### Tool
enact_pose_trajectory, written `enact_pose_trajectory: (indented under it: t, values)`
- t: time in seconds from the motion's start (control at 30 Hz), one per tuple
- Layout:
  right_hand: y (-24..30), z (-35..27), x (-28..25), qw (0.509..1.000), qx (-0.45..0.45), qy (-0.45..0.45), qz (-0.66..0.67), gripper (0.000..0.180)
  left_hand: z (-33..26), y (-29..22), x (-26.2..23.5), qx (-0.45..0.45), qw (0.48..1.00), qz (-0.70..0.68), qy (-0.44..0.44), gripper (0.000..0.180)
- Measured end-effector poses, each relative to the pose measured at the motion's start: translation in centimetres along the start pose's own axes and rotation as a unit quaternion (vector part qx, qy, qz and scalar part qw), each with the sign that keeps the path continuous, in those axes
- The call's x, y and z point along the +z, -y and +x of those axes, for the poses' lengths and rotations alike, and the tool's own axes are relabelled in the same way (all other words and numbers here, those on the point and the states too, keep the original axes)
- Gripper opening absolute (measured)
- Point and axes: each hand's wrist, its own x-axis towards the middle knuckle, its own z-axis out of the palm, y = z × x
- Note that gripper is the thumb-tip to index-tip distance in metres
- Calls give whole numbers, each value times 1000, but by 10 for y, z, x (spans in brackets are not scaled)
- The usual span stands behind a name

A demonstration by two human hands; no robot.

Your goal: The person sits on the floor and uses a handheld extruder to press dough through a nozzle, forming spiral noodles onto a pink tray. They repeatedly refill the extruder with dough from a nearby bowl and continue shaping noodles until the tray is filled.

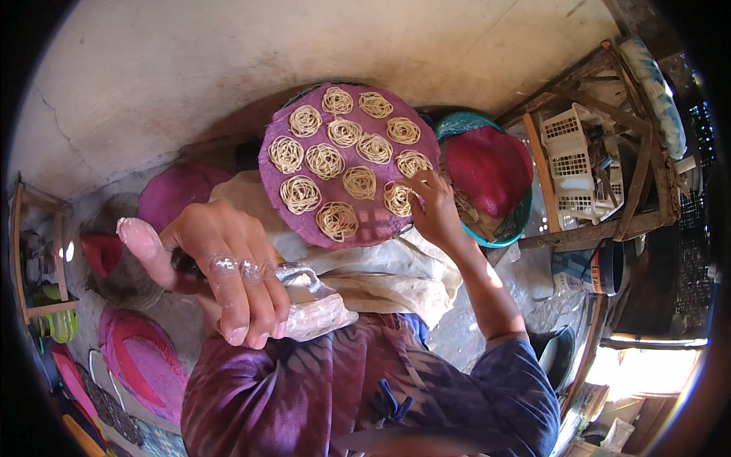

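Observation:
A round purple mat [304, 217] lies ahead of me, bearing several coiled nests of thin pale dough strands [360, 183]. At its right edge my right hand [435, 204] reaches in, thumb and fingers pinched at one coil [397, 199]. Nearer to me, left of the middle, my left hand [232, 266] is raised with curled fingers smeared with pale paste. It grips a whitish, paste-smeared pouch-like thing [324, 314] with a shiny grey part; its exact kind is unclear. The thumb sticks out to the left, coated in pinkish paste.
A teal basin [525, 209] with a dark red round mat [491, 171] stands right of the coils. Beyond it are a wooden frame [537, 175] and white plastic baskets [569, 164]. More pink mats [145, 365] lie on the floor at left. A wall [251, 53] rises behind.

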Motion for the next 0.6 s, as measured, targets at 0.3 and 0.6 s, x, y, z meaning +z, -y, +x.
enact_pose_trajectory:
  t: [0.3,0.6]
  values:
    - [16,29,43,997,-51,-11,-50,35,-5,-6,10,20,998,39,-39,100]
    - [-6,7,5,994,12,-7,-105,31,-15,-11,3,29,999,29,2,102]
